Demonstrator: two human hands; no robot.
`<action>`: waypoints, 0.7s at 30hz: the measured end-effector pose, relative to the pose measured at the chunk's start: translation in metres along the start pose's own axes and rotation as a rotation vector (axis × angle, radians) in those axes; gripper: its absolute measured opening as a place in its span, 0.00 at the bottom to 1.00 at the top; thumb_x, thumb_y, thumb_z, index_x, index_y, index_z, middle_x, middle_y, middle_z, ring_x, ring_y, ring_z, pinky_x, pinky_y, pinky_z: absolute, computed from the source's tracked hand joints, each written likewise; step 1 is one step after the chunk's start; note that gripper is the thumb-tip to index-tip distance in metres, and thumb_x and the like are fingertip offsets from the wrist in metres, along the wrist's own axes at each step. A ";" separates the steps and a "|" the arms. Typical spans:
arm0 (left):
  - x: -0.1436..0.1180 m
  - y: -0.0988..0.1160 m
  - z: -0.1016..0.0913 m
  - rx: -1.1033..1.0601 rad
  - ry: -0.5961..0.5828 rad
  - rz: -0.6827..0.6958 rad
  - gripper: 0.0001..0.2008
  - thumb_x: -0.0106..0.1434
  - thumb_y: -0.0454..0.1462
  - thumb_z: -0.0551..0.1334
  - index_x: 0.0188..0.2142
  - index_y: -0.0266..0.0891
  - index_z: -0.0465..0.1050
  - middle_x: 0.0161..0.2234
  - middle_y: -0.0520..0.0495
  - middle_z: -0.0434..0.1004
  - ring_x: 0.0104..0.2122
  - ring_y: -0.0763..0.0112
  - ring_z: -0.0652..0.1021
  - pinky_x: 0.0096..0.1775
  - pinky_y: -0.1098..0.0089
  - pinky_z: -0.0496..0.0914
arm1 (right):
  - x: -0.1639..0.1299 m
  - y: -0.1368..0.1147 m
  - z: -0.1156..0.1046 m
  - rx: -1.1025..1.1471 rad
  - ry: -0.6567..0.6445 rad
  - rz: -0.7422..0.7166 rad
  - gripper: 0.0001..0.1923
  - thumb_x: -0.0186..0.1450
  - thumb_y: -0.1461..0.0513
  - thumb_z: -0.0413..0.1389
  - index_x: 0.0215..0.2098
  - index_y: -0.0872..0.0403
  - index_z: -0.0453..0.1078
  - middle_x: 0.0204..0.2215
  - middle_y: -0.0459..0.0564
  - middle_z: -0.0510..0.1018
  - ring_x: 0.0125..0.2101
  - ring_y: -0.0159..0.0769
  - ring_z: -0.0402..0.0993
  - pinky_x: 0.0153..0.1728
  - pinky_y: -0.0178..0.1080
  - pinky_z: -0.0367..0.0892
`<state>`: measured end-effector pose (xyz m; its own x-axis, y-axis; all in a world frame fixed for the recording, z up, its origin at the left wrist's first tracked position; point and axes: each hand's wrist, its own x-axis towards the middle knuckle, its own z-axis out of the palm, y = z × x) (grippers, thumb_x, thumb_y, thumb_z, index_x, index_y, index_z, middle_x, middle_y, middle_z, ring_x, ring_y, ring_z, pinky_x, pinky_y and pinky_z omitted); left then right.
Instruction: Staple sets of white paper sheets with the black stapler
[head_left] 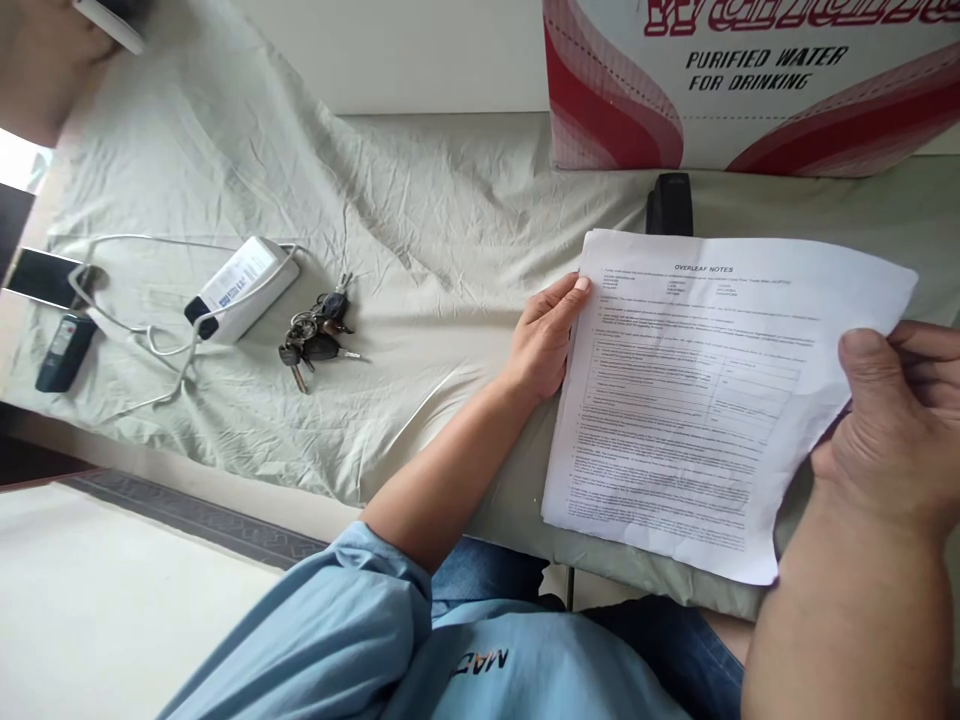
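A stack of printed papers [675, 400], headed "OVERLEAF NOTES", is held up between my two hands over the cloth. My left hand [549, 335] grips its left edge, thumb on top and fingers beneath. On the right, my right hand [892, 400] pinches the edge with the thumb on the front; its other fingers are partly hidden behind the sheets. The top sheet curves and lifts toward the right hand. Just beyond the upper edge of the papers stands a small black object [673, 204], whose lower part they cover.
A greenish cloth [420, 220] covers the surface. A bunch of keys [319, 330], a white box-shaped device [247, 285] with a white cable [150, 330], a phone [49, 277] and a black device [66, 352] lie left. A water carton [750, 120] stands behind. Another person's hand [56, 60] shows upper left.
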<state>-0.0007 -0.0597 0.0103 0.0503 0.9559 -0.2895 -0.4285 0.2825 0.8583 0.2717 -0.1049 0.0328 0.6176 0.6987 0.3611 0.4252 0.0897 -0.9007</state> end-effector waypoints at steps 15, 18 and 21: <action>-0.006 0.004 0.006 -0.015 -0.041 -0.011 0.20 0.75 0.57 0.77 0.40 0.44 0.82 0.37 0.49 0.87 0.48 0.56 0.92 0.49 0.59 0.87 | -0.007 -0.001 0.006 0.111 -0.002 -0.045 0.13 0.53 0.57 0.80 0.36 0.48 0.91 0.29 0.46 0.87 0.28 0.39 0.74 0.39 0.48 0.70; -0.005 0.003 0.005 -0.021 -0.047 -0.015 0.21 0.74 0.57 0.78 0.42 0.45 0.82 0.37 0.49 0.87 0.50 0.55 0.92 0.49 0.60 0.87 | -0.008 -0.001 0.004 0.075 -0.031 -0.032 0.12 0.55 0.57 0.79 0.37 0.49 0.91 0.29 0.45 0.86 0.28 0.38 0.73 0.41 0.50 0.74; -0.004 0.003 0.002 -0.046 -0.021 -0.011 0.19 0.73 0.56 0.78 0.44 0.46 0.82 0.38 0.49 0.89 0.53 0.53 0.92 0.50 0.58 0.88 | -0.005 0.007 0.001 0.065 -0.064 -0.014 0.16 0.57 0.55 0.80 0.41 0.51 0.90 0.33 0.48 0.88 0.32 0.40 0.77 0.45 0.50 0.77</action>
<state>-0.0005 -0.0624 0.0153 0.0736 0.9542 -0.2898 -0.4692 0.2896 0.8343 0.2710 -0.1075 0.0245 0.5674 0.7409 0.3593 0.3881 0.1442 -0.9102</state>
